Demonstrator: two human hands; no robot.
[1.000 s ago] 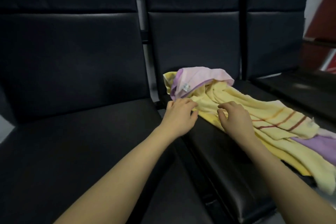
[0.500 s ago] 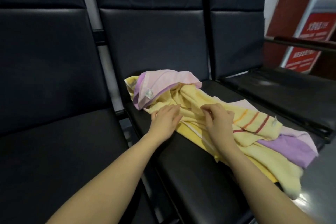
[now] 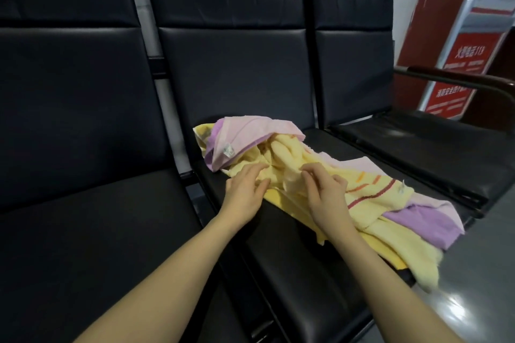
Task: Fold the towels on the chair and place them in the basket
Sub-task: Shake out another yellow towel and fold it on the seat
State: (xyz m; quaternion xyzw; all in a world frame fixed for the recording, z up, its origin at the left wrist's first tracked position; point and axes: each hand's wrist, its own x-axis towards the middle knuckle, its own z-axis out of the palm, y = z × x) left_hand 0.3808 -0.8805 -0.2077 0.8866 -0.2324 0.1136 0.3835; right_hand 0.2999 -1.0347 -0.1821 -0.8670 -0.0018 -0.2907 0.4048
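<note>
Both hands [image 3: 245, 189] [image 3: 326, 192] rest on crumpled yellow towel [image 3: 281, 164] on chair [image 3: 292, 245].
</note>
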